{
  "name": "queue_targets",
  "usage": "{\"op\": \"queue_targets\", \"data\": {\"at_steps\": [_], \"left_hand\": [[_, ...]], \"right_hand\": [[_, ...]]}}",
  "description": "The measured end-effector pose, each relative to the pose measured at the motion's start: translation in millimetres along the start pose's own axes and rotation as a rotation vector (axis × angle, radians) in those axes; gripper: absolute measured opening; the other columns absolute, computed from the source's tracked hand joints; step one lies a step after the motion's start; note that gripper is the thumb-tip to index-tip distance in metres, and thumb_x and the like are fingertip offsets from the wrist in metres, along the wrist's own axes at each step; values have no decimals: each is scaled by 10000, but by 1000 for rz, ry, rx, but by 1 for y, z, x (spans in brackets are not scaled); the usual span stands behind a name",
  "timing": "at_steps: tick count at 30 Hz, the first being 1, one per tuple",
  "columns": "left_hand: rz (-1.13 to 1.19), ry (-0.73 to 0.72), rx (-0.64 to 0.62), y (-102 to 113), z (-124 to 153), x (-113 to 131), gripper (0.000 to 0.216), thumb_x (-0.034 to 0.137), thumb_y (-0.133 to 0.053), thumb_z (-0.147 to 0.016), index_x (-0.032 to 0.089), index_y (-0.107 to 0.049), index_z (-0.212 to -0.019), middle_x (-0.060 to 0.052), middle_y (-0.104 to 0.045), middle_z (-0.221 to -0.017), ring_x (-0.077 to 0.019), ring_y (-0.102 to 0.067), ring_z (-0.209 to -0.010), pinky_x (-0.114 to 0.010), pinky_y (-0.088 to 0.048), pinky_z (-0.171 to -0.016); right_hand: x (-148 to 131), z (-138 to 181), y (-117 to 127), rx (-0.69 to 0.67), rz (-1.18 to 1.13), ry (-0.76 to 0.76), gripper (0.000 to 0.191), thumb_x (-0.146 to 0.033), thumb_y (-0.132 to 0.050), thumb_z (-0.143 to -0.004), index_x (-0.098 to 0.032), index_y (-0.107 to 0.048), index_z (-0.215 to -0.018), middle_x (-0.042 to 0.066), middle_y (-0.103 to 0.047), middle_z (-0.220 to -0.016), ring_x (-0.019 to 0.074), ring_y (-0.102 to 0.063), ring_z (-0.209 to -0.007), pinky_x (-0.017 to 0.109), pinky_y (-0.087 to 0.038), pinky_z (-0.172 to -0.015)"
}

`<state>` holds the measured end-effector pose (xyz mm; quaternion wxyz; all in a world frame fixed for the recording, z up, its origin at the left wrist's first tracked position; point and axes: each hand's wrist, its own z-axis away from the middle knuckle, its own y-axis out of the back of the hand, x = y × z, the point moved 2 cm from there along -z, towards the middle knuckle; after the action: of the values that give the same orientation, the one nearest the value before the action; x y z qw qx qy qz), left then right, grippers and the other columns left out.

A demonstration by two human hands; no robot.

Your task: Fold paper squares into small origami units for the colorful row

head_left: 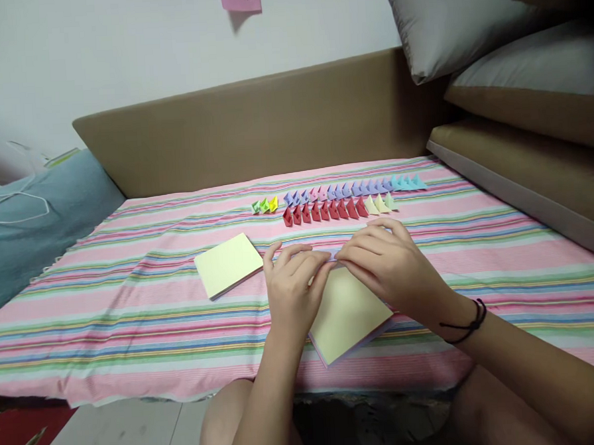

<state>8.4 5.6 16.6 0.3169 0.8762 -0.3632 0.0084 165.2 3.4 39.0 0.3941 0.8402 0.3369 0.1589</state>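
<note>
Between my fingertips is a small piece of folded lavender paper, mostly hidden by the fingers. My left hand pinches its left end with thumb and forefinger, the other fingers loosely curled. At the right end my right hand pinches it the same way; a dark cord circles that wrist. Directly below both hands lies a stack of paper with a pale yellow sheet on top and pinkish-purple edges. Off to the left is a second pale yellow stack of paper, apart from my hands.
Beyond my hands stand rows of small folded paper boats: red ones, purple and blue ones, and a few green and yellow ones. A striped cloth covers the surface. Cushions are piled at right, against a brown backrest.
</note>
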Motion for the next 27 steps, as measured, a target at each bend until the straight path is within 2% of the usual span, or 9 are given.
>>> {"op": "queue_targets", "data": {"at_steps": [4, 9, 18, 22, 25, 27], "left_hand": [[14, -13, 1, 1, -1, 5, 70, 191, -601, -822, 244, -645, -833, 25, -709, -766, -163, -630, -856, -426, -294, -1009], [6, 40, -2, 5, -2, 3, 62, 193, -612, -814, 247, -638, -794, 36, -696, -742, -154, -618, -832, -419, -295, -1005], [9, 139, 5, 13, -5, -9, 69, 199, -617, -807, 255, -645, -778, 34, -701, -763, -160, -607, -810, -399, -324, -972], [49, 170, -17, 10, -5, -9, 74, 204, -586, -825, 244, -640, -793, 16, -697, -803, -163, -597, -825, -372, -362, -922], [76, 154, -59, 7, -6, -6, 86, 194, -559, -839, 238, -626, -807, 11, -691, -828, -162, -589, -849, -364, -354, -926], [82, 134, -90, 5, -6, -3, 85, 189, -550, -842, 236, -615, -815, 14, -686, -836, -159, -586, -861, -363, -340, -939]], "right_hand": [[-1, -1, -1, 11, 19, 0, 178, -178, -467, -903, -168, -641, -866, 24, -654, -807, 173, -572, -826, 402, -325, -914], [2, -2, 4, 15, 62, -15, 158, -186, -479, -895, -182, -629, -848, 12, -659, -800, 178, -572, -820, 403, -317, -904], [51, 11, 25, 116, 218, -145, 84, -210, -521, -866, -210, -605, -877, 47, -684, -888, 237, -591, -870, 422, -339, -862], [62, 14, 31, 193, 185, -235, 123, -209, -486, -880, -230, -608, -882, 74, -681, -886, 262, -603, -859, 423, -386, -798], [52, 10, 28, 177, 83, -163, 161, -269, -522, -868, -219, -612, -993, 75, -680, -975, 259, -602, -913, 430, -411, -837], [39, 6, 24, 99, 71, -65, 219, -296, -547, -859, -205, -605, -1050, 67, -677, -1018, 248, -593, -962, 455, -354, -948]]}}
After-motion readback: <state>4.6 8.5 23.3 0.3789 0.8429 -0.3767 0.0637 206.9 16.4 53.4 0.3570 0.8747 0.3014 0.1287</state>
